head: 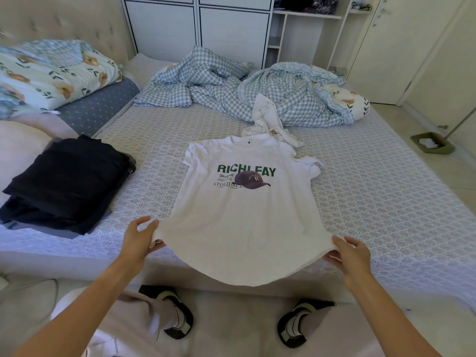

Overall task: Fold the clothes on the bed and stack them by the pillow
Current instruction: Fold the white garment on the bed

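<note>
A white T-shirt (244, 222) with green lettering and a purple cap print lies face up on the bed (373, 191), its hem hanging over the near edge. My left hand (139, 240) pinches the hem's left corner and my right hand (353, 256) pinches the right corner. Behind the shirt's collar lies a crumpled white garment (268, 117). A stack of folded dark clothes (67, 184) rests at the left, next to a pale pillow (18, 150).
A rumpled blue checked duvet (244, 91) fills the far side of the bed. Floral bedding (51, 73) is piled at the headboard, left. White cabinets (195, 27) stand behind. A green dustpan (432, 145) sits on the floor, right.
</note>
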